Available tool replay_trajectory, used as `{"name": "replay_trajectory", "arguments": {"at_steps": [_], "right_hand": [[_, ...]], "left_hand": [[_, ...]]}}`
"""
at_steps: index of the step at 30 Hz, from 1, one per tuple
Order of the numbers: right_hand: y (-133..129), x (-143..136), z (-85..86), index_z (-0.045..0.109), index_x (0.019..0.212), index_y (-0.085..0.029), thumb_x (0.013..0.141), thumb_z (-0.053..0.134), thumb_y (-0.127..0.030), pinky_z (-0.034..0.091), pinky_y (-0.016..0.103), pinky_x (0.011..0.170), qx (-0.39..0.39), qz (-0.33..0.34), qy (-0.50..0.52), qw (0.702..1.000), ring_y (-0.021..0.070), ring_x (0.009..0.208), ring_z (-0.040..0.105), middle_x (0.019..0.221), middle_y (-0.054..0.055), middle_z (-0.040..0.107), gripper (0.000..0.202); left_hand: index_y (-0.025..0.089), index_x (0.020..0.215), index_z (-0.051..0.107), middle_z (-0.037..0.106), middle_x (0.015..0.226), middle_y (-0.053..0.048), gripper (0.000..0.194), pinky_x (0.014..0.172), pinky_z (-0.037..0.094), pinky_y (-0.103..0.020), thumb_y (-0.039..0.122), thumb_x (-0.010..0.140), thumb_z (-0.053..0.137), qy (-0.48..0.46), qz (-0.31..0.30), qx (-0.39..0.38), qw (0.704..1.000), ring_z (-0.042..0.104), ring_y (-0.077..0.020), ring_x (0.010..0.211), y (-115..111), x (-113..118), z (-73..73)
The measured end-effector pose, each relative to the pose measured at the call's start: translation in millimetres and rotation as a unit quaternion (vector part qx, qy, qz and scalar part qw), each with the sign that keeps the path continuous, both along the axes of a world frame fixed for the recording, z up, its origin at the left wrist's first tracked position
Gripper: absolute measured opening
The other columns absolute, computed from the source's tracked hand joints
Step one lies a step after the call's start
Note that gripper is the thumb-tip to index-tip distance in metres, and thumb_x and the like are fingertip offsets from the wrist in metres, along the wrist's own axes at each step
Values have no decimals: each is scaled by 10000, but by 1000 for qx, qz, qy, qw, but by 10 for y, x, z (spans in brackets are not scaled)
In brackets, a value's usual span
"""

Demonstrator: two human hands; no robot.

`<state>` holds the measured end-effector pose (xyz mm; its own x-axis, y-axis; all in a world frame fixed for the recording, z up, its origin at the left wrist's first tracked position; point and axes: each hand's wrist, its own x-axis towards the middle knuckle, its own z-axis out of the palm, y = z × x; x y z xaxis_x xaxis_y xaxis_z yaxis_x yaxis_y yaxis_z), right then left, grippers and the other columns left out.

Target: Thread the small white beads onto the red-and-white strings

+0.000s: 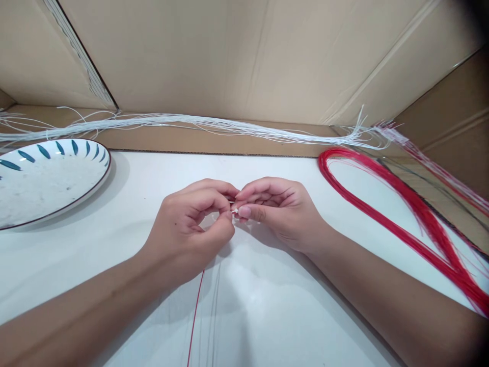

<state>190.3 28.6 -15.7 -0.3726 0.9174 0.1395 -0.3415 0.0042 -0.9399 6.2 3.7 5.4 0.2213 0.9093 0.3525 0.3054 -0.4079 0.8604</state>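
Cardboard (229,56) stands behind the white tabletop's (153,171) far edge. My left hand (191,229) and right hand (286,216) pinch a tiny white bit (235,210); it could drop if I squeeze too softly.

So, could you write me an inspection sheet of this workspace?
Surface: white top, hands' shadows on it.
Things in hand: small white piece between both hands' fingertips; its details too small to tell. Thin red strand below the left hand.
Clutter: leaf-patterned plate at left; looped red bundle at right; white strands along the back.
Grippers: bare left hand and right hand, both pinching.
Cables: nothing seen.
Surroundings: cardboard walls.
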Motion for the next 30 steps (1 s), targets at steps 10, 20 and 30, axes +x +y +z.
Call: {"name": "replay_trajectory", "arguments": {"at_steps": [10,20,30], "right_hand": [[-40,-9,59,784,820,-192,735,881,-150,622,253,650,63,-40,-50,996,136,702,724,769,23,768,136],[-50,-17,74,762,802,-189,747,875,-165,614,241,647,88,-52,-63,993,125,700,710,772,16,748,127],[-52,-28,79,749,788,-196,753,885,-229,624,281,666,90,-57,-61,992,144,696,709,751,18,741,144]], "left_hand": [[217,675,688,771,998,5,175,707,565,-215,123,808,624,45,22,37,998,707,-133,863,-7,-5,3],[215,681,688,771,1000,16,174,731,559,-181,102,798,625,52,22,50,997,708,-112,881,-7,9,17],[227,719,713,766,1037,34,193,792,550,-141,85,811,621,61,16,69,996,711,-83,933,-6,4,-5]]}}
